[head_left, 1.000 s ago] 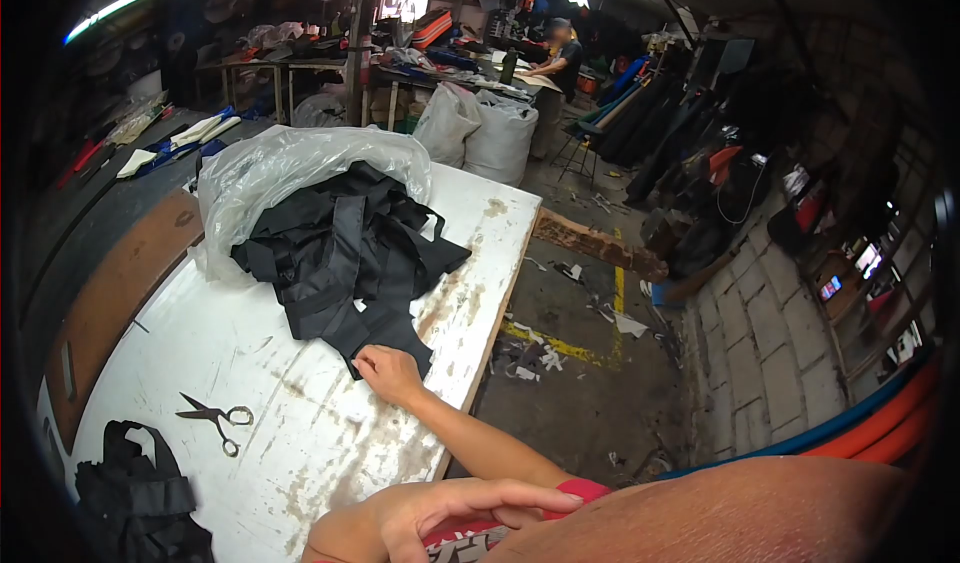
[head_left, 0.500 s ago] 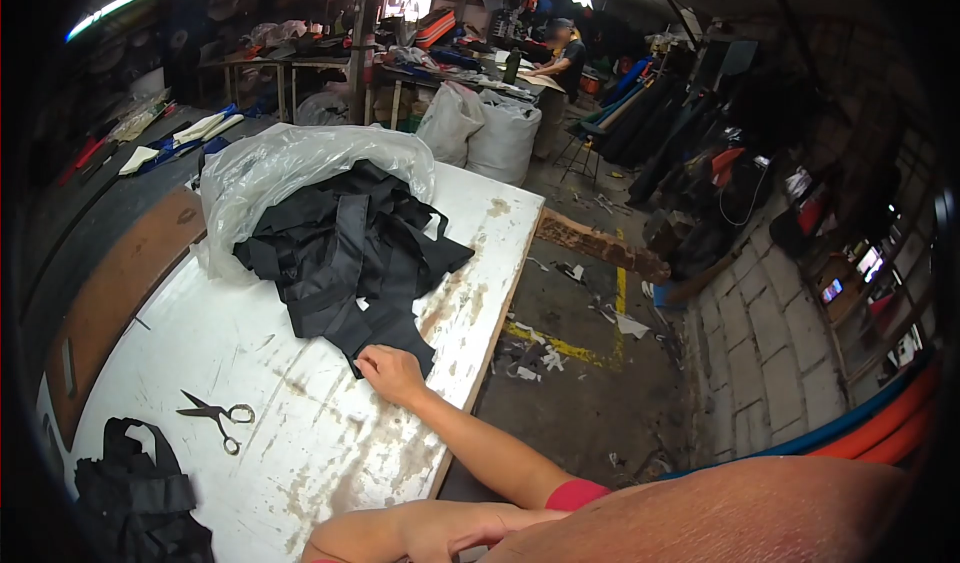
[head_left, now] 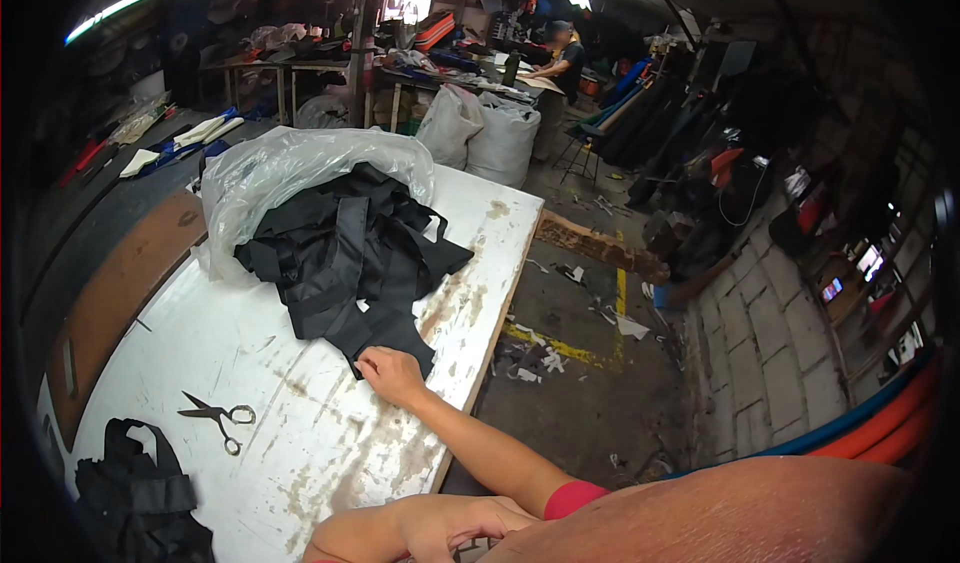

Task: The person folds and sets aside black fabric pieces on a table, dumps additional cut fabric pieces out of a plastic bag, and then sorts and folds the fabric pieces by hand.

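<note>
My right hand [head_left: 392, 374] rests near the table's right edge, its thumb and fingers closed on the near end of a black fabric piece [head_left: 392, 341]. That piece runs into a heap of black fabric [head_left: 350, 248] spilling from a clear plastic bag [head_left: 290, 158]. My left hand [head_left: 465, 525] is drawn in close to my body at the bottom, thumb and fingers apart, with the fingertips partly hidden by skin close to the camera. Scissors [head_left: 218, 418] lie with parted blades on the white table [head_left: 290, 433], untouched. Another black fabric bundle [head_left: 140, 493] lies at the lower left.
A brown board [head_left: 120, 303] lines the table's left side. Behind stand filled white sacks [head_left: 503, 138], and a person [head_left: 567, 63] works at a far table. Scraps [head_left: 540, 358] litter the floor at right, before a block wall [head_left: 770, 343].
My left hand has shifted slightly, and more of its fingers show. My right hand and the black fabric stay practically where they were.
</note>
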`<action>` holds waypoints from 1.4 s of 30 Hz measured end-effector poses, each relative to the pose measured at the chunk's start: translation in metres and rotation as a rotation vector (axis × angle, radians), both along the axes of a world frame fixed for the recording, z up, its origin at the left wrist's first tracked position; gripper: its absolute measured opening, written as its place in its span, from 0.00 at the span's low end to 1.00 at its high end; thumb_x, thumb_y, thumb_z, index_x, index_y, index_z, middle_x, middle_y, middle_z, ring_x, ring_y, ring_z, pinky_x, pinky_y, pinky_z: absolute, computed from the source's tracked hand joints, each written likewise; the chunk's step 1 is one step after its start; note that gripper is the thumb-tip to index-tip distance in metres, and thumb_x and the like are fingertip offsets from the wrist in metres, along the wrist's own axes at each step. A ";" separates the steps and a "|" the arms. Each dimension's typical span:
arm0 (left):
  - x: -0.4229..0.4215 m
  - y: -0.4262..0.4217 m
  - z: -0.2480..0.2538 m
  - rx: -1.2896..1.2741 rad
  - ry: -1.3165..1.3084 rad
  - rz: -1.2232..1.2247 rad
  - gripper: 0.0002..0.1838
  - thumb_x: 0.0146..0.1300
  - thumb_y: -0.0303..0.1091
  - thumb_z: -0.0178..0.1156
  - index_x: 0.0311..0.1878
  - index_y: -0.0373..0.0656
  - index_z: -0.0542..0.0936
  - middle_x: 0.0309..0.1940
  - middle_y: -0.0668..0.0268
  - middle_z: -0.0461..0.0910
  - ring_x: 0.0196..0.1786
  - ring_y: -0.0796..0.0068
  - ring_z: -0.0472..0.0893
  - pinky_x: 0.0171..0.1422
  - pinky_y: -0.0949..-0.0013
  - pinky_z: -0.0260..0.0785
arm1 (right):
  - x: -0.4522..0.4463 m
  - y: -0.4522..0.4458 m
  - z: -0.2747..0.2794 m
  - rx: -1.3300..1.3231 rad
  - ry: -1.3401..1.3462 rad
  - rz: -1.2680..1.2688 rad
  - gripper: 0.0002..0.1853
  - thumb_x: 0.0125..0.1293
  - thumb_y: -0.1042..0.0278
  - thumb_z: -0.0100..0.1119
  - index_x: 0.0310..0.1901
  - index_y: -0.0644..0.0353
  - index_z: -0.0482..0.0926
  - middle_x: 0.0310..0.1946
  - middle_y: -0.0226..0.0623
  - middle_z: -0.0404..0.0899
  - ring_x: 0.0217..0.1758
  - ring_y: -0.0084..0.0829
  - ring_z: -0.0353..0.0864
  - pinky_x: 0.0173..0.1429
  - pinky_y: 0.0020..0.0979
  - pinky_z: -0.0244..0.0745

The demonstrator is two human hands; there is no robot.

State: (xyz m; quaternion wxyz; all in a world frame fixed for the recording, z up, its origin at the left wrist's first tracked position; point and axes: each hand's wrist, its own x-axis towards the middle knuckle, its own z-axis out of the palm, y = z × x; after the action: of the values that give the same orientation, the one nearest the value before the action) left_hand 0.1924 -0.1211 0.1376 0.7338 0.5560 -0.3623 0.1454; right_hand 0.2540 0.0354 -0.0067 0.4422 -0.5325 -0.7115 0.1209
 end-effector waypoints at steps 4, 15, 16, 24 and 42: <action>-0.005 -0.007 0.001 -0.034 0.019 0.104 0.48 0.35 0.69 0.76 0.46 0.31 0.79 0.39 0.60 0.84 0.41 0.71 0.81 0.45 0.66 0.73 | 0.000 0.000 0.001 0.001 -0.002 0.001 0.08 0.62 0.64 0.59 0.32 0.58 0.81 0.30 0.40 0.82 0.33 0.45 0.81 0.37 0.40 0.74; -0.004 -0.004 0.006 -0.088 -0.024 0.071 0.47 0.37 0.69 0.74 0.45 0.29 0.79 0.38 0.59 0.84 0.40 0.70 0.82 0.45 0.65 0.72 | 0.000 0.000 0.000 -0.015 -0.009 0.002 0.08 0.62 0.63 0.58 0.32 0.58 0.81 0.31 0.40 0.82 0.34 0.45 0.81 0.37 0.40 0.75; -0.005 0.002 0.012 -0.051 -0.028 0.062 0.47 0.37 0.69 0.74 0.45 0.29 0.79 0.37 0.59 0.84 0.40 0.70 0.82 0.44 0.65 0.72 | 0.000 -0.001 0.001 -0.015 -0.008 0.001 0.08 0.62 0.63 0.58 0.32 0.58 0.81 0.31 0.40 0.82 0.34 0.45 0.81 0.37 0.40 0.75; -0.004 -0.005 0.003 -0.136 0.009 0.075 0.46 0.37 0.67 0.75 0.45 0.29 0.80 0.36 0.59 0.84 0.39 0.70 0.82 0.44 0.66 0.73 | 0.000 -0.001 0.002 -0.004 0.002 0.011 0.08 0.62 0.64 0.59 0.32 0.60 0.80 0.30 0.40 0.82 0.33 0.45 0.81 0.37 0.40 0.75; 0.012 -0.005 0.014 -0.115 -0.702 -0.149 0.17 0.53 0.44 0.74 0.37 0.40 0.84 0.35 0.52 0.82 0.35 0.53 0.82 0.39 0.59 0.72 | -0.001 -0.002 0.003 0.016 -0.020 0.004 0.08 0.62 0.64 0.58 0.32 0.59 0.81 0.29 0.39 0.81 0.32 0.44 0.81 0.36 0.39 0.74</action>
State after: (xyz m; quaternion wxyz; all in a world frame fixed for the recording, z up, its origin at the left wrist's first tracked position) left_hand 0.2041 -0.1257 0.1512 0.6032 0.4020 -0.6231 0.2935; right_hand 0.2534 0.0336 -0.0041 0.4392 -0.5287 -0.7179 0.1106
